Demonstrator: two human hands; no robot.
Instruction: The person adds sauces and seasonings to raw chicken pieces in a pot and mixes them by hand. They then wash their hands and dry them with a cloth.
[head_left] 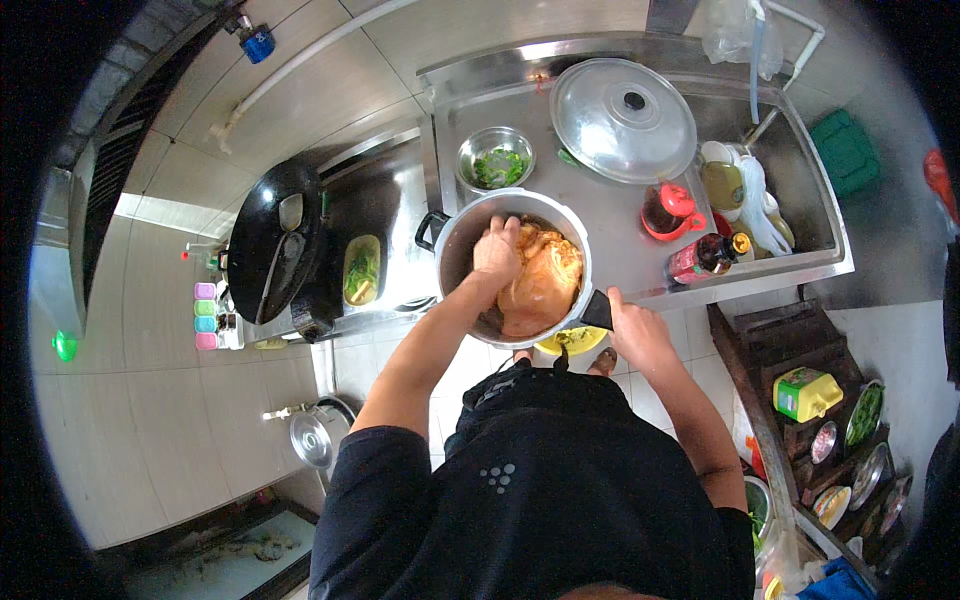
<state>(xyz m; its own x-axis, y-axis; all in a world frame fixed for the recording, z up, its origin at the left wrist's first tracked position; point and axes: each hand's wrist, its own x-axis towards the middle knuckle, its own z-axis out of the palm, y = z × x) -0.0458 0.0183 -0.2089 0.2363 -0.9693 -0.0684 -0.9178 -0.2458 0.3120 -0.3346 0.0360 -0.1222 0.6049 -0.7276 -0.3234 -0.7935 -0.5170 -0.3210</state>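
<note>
A deep silver pot (460, 260) with black handles, shaped like a pressure cooker body, is in front of me at the counter's near edge. Inside lies a whole plucked bird (545, 285), its skin coated in orange-brown sauce. My left hand (498, 250) reaches into the pot from above, fingers curled down against the bird's left side; the fingertips are hidden. On the pot's right, my right hand (638, 328) is closed round the long black handle (598, 311). A metal bowl of chopped greens (498, 166) stands just behind the pot.
A large domed lid (622, 120) lies at the back. To the right are a red-topped jar (668, 210), a sauce bottle (702, 258) and a sink (830, 225) with dishes. Leftward sit a tray of greens (362, 270) and a black wok (262, 240); below, a yellow basin (575, 341).
</note>
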